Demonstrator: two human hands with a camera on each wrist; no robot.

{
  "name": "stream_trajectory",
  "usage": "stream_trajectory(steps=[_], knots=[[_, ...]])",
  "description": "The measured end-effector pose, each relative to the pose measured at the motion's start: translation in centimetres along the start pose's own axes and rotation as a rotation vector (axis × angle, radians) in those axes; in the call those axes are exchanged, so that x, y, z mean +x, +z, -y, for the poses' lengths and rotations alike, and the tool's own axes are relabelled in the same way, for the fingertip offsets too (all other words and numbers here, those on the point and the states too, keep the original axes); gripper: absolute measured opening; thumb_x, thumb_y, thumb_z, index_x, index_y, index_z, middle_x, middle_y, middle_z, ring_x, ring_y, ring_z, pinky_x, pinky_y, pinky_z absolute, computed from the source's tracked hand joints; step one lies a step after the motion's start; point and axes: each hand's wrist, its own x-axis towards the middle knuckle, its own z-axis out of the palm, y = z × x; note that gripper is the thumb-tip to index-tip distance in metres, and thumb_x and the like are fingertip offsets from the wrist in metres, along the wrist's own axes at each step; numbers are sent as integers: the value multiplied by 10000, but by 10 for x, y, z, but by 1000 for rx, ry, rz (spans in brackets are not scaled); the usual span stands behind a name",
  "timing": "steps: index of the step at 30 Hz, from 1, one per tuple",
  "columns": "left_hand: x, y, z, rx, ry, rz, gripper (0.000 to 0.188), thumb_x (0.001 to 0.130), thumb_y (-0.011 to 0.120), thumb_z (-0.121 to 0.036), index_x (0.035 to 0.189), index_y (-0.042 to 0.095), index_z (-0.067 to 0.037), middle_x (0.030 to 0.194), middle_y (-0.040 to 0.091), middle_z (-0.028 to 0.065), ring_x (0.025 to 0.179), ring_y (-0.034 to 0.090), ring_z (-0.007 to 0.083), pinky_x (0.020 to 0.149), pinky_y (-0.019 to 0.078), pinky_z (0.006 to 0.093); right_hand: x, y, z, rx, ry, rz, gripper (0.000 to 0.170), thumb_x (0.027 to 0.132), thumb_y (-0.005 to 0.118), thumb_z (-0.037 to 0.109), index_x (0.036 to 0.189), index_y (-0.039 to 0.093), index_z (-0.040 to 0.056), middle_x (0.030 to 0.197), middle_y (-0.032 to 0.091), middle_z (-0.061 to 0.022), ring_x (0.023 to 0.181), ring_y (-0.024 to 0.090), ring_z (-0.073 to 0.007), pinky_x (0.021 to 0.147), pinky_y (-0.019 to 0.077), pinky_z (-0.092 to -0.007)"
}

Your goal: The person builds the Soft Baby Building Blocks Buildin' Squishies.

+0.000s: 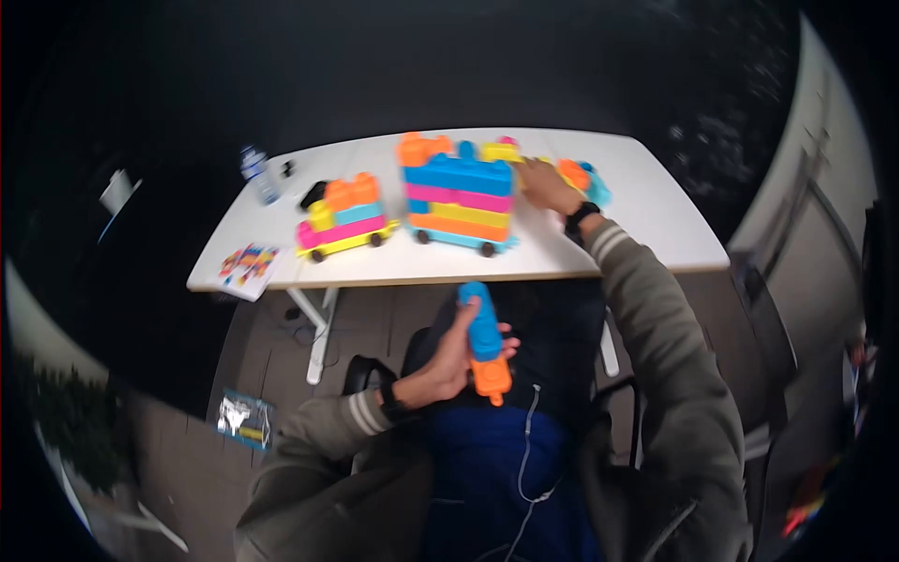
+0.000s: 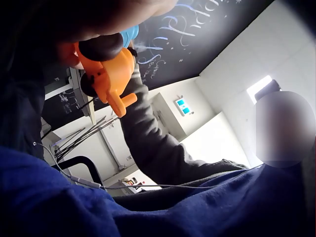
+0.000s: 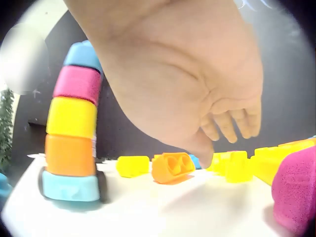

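Note:
My left hand grips a toy above my lap: a blue block joined to an orange wheeled base. The orange base also shows in the left wrist view, with a dark wheel. Over the table, my right hand is just right of a tall block vehicle. In the right wrist view the right hand points its fingers downward, holding nothing visible. Its thumb is close to a yellow block; whether they touch, I cannot tell.
On the white table stand a smaller block vehicle, a bottle and a picture leaflet. An orange block and another yellow block lie beyond the tall vehicle. A pink block is nearer.

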Motion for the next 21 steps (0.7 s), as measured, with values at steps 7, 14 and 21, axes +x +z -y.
stream_trajectory(steps=[7,14,21], knots=[[-1,-2,5,-48,-56,51,839,953,657,-717,1401,475,-32,1264,636,128,1076,743,268,967,626,420,12,0,12,80,274,69,522,815,718,-81,1320,676,47,1380,627,-233,1299,587,-397,1084,505,-486],[1,0,14,-68,-52,51,775,975,675,-656,1416,466,-54,1217,648,133,1059,737,295,977,621,459,-19,-79,50,236,248,-93,230,844,727,-71,1065,750,-16,1036,746,-232,1059,695,-411,1012,530,-467],[-6,5,10,-9,-59,16,660,1005,643,-636,1372,485,-110,1243,621,129,1076,727,284,992,618,460,-28,-60,33,381,118,111,445,911,746,60,1342,644,12,1312,699,-243,1186,668,-449,1046,528,-469]])
